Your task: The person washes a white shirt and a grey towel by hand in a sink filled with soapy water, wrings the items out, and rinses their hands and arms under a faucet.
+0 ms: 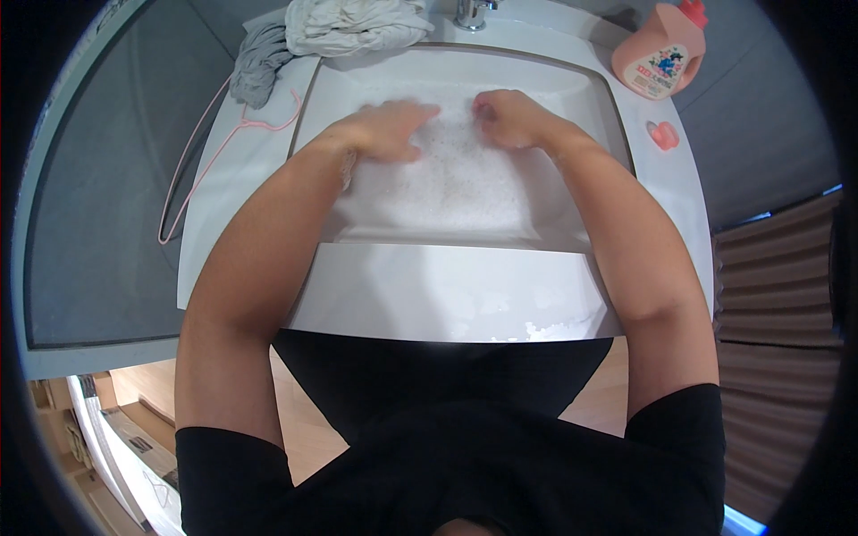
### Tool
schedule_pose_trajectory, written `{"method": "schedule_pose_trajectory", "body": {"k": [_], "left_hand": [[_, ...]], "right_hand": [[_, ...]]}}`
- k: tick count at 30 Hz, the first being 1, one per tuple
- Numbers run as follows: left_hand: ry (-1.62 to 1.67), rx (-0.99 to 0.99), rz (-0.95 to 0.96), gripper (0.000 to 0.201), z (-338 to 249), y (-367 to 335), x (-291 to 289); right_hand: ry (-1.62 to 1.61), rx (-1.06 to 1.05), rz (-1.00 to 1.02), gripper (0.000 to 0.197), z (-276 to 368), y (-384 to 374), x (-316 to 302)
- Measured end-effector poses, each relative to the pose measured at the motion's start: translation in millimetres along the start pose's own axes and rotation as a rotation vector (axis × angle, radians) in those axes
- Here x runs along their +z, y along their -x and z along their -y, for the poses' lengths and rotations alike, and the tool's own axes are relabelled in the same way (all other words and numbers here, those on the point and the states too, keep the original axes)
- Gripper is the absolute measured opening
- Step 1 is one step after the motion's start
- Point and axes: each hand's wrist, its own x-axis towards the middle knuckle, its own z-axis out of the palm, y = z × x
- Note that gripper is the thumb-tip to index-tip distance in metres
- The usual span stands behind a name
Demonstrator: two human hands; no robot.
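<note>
Sink basin (563, 85), long axis left-to-right

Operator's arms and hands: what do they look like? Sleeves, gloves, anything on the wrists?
Short black fabric sleeves end above the elbows. The left hand and right hand are ungloved. A pale translucent patch marks the left wrist: suds or band, unclear.

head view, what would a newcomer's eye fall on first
Probably the white suds in the central sink, with the blurred left hand and curled right hand in its far half. Next, the pink bottle at upper right and the bundled white cloth left of the tap.
</note>
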Motion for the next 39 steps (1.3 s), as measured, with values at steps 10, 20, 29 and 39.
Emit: {"method": "schedule_pose_trajectory", "body": {"k": [10,20,29,39], "left_hand": [[0.358,-0.013,-0.567,0.032,-8,-2,-18],[0.349,0.024,-0.679,0.032,-3,-7,-13],[0.393,0.043,-0.724,0.035,7,-10,-11],[0.406,0.054,-0.703,0.036,7,-16,-10]], "right_hand": [[-0.281,-0.043,-0.498,0.033,8,-1,-14],[-0.314,-0.091,-0.298,0.060,9,-5,28],[-0.107,-0.447,-0.063,0.076,61,-10,59],[-0.513,-0.554,0.355,0.074,117,25,51]]}}
